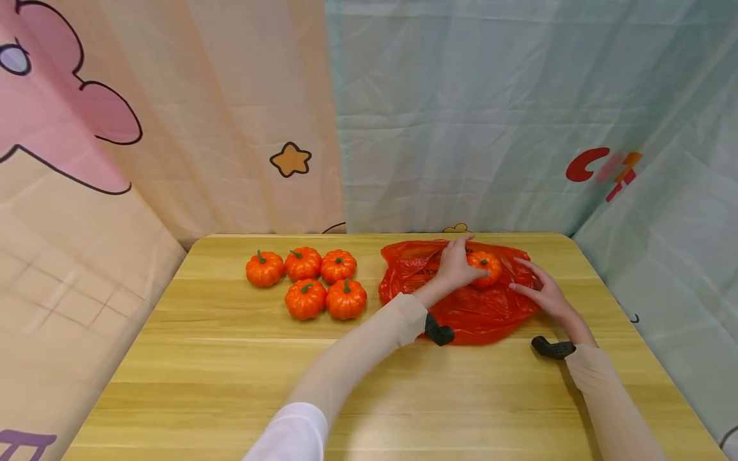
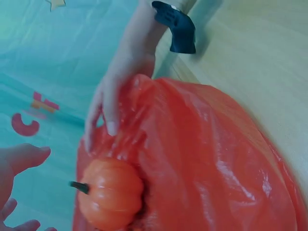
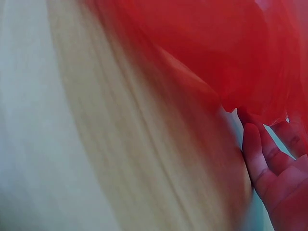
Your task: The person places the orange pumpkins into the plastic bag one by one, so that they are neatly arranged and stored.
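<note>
1. The head view showed the whole wooden counter (image 1: 230, 358); five small pumpkins (image 1: 305, 278) sat in a bunch to the left, well apart from the red bag (image 1: 478, 314).
2. The left hand (image 1: 455, 266) touched one pumpkin (image 1: 485, 267) on the bag, its grip loose and open; the right hand (image 1: 544, 296) lay flat on the bag's edge, fingers straight.
3. The left wrist view showed the pumpkin's (image 2: 110, 195) round, ribbed shape and the bag's (image 2: 216, 163) shiny, crinkly plastic.
4. The right wrist view was blurry; only red plastic (image 3: 216, 53) and fingers (image 3: 252, 154) showed.

Orange pumpkins (image 1: 305, 280) (green stems), red bag (image 1: 481, 312), yellow wood-grain table (image 1: 230, 384).
</note>
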`<action>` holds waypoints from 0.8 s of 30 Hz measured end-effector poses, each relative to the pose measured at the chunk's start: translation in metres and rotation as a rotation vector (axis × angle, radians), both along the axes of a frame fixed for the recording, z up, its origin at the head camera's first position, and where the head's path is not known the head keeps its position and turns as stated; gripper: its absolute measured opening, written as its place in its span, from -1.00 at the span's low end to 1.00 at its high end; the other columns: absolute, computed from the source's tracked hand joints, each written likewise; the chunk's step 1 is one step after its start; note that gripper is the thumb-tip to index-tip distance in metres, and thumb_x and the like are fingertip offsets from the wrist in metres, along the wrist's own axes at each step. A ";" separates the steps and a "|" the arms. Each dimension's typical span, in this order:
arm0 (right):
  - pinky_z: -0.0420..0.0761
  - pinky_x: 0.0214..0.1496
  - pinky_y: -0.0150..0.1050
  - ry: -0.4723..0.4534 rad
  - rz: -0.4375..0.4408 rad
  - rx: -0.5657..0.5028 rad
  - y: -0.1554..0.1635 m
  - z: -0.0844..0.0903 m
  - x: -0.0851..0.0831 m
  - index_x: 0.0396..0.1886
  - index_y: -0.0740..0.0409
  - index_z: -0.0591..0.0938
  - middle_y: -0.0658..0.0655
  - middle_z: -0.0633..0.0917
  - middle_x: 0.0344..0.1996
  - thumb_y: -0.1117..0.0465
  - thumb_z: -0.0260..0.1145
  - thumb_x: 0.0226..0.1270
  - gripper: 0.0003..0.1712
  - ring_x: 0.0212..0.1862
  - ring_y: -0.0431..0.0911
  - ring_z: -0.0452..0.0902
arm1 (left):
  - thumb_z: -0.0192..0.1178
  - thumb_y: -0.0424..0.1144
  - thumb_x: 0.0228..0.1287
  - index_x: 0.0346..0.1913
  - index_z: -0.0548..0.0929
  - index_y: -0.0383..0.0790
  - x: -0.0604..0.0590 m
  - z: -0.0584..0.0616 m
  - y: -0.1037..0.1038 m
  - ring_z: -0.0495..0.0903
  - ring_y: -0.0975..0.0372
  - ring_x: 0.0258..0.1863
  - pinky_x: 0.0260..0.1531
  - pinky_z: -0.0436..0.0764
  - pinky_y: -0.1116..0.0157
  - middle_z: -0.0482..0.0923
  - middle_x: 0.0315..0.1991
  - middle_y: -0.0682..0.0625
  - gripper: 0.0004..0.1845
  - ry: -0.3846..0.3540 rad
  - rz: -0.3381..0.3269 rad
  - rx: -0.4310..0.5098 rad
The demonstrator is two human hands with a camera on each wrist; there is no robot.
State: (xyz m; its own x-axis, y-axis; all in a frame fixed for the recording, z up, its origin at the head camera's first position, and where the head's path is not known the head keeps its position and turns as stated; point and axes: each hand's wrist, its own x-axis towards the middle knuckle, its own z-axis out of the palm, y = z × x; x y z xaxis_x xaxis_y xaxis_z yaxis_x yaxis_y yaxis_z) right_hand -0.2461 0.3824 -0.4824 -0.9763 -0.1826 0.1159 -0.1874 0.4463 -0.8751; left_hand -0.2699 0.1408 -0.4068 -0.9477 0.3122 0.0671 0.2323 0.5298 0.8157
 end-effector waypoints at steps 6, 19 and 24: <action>0.38 -0.03 -0.74 0.000 -0.012 0.037 -0.001 0.001 0.000 0.47 0.20 0.15 0.44 0.16 0.39 0.17 0.22 0.39 -0.26 0.05 -0.56 0.22 | 0.45 -0.17 0.04 0.43 0.23 -0.07 0.012 0.024 -0.016 0.29 0.06 0.34 0.27 0.42 0.16 0.26 0.38 -0.04 -0.12 0.038 -0.032 0.042; 0.45 -0.09 -0.70 -0.014 -0.028 0.036 0.001 -0.001 0.003 0.47 0.19 0.13 0.45 0.15 0.35 0.16 0.20 0.40 -0.26 -0.03 -0.58 0.29 | 0.44 -0.15 0.06 0.41 0.25 0.00 0.027 0.043 -0.058 0.30 0.08 0.33 0.26 0.42 0.09 0.28 0.37 -0.02 -0.15 0.120 -0.031 0.063; 0.45 -0.09 -0.70 -0.013 -0.026 0.037 0.001 -0.001 0.002 0.48 0.17 0.13 0.44 0.15 0.36 0.17 0.21 0.39 -0.25 -0.02 -0.57 0.27 | 0.43 -0.19 0.08 0.40 0.27 -0.02 0.034 0.040 -0.080 0.35 0.10 0.24 0.15 0.48 0.11 0.31 0.33 -0.03 -0.18 0.145 -0.016 0.099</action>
State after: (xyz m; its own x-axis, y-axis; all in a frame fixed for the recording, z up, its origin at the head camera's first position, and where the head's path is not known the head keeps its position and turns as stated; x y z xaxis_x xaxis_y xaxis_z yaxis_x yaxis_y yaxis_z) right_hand -0.2440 0.3832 -0.4831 -0.9821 -0.1614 0.0971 -0.1644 0.4833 -0.8598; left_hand -0.2357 0.0606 -0.3663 -0.9208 0.3119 0.2343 0.3592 0.4436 0.8211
